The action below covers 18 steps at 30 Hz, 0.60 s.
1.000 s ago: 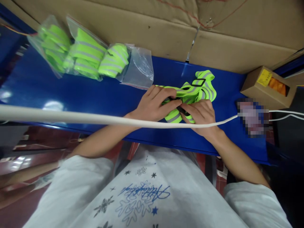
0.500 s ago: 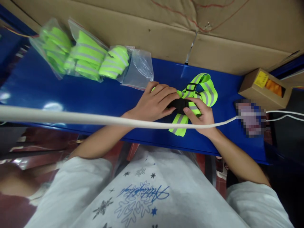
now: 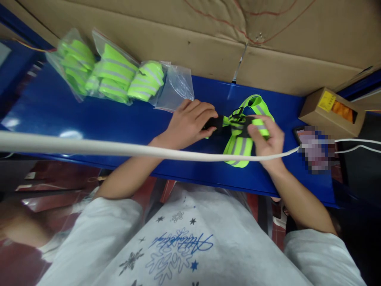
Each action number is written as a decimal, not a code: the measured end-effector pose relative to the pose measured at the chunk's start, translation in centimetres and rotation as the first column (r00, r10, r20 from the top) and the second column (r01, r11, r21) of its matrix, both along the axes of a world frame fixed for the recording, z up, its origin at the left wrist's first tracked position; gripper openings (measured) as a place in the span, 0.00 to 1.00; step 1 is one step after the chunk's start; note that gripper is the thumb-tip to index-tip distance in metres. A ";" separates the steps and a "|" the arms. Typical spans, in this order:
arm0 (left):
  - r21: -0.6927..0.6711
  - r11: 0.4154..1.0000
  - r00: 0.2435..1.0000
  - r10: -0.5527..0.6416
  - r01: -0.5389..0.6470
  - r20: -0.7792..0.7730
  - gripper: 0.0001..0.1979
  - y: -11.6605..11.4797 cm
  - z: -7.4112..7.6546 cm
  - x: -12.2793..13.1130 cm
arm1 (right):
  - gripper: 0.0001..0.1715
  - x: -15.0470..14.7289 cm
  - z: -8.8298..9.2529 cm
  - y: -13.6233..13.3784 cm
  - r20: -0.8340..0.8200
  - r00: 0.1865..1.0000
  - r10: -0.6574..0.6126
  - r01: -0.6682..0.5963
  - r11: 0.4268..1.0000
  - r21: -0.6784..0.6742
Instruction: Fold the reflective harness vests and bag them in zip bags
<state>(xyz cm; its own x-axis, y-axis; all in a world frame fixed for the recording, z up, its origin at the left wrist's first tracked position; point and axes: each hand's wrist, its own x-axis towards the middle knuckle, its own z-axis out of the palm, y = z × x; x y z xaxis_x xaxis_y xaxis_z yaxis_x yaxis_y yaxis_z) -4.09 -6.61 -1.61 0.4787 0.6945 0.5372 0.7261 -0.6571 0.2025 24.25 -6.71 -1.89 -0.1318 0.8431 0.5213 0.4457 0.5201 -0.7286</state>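
A yellow-green strap (image 3: 241,147) with grey reflective stripes lies bunched on the blue table, partly lifted between my hands. My left hand (image 3: 190,123) grips a black buckle piece (image 3: 216,122) at one end of it. Fingers and thumb of my right hand (image 3: 268,137) pinch another black piece (image 3: 247,126) with some strap, just right of the first. The two black pieces are apart. Between them a bit of strap and a small black slider (image 3: 237,114) show, blurred. The strap's loop rises behind my right hand.
Bagged yellow-green straps (image 3: 114,75) and a flat clear bag (image 3: 177,85) lie at the back left of the blue table (image 3: 119,123). A white cable (image 3: 133,151) crosses in front. At right are a cardboard box (image 3: 318,109) and a blurred-out phone (image 3: 317,151). A person's arm (image 3: 26,226) shows lower left.
The two black pieces, together before, are now apart. My right hand has moved right with its piece, my left hand slightly left. The strap has shifted and its front part hangs differently.
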 end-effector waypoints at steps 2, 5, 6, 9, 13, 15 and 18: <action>-0.015 0.999 0.990 0.047 -0.045 0.130 0.14 0.8 -0.1 -0.9 | 0.18 1.3 0.0 1.1 -0.131 0.979 -0.158 0.167 0.984 0.063; -0.088 0.994 0.935 0.090 -0.064 0.344 0.18 1.8 0.0 -1.8 | 0.21 2.5 -0.4 2.8 -0.317 0.923 -0.219 0.271 0.954 0.131; -0.098 0.994 0.911 0.089 -0.053 0.402 0.18 2.0 0.3 -2.1 | 0.20 2.7 -0.5 3.3 -0.348 0.918 -0.191 0.254 0.956 0.147; -0.056 0.998 0.842 0.041 -0.013 0.539 0.22 2.5 1.6 -4.2 | 0.18 3.8 -1.0 5.4 -0.414 0.907 -0.081 0.189 0.956 0.226; -0.062 0.992 0.775 -0.046 0.109 0.630 0.32 3.7 3.6 -11.9 | 0.11 8.3 -1.3 10.4 -0.627 0.779 -0.033 0.188 0.965 0.183; -0.061 0.993 0.785 -0.039 0.098 0.618 0.36 4.5 3.9 -17.3 | 0.09 11.4 -1.4 13.2 -0.714 0.697 -0.061 0.150 0.987 0.062; -0.031 0.995 0.723 0.091 -0.095 0.685 0.36 5.2 3.4 -24.6 | 0.20 15.2 -1.1 16.2 -0.824 0.558 -0.100 0.092 0.994 -0.058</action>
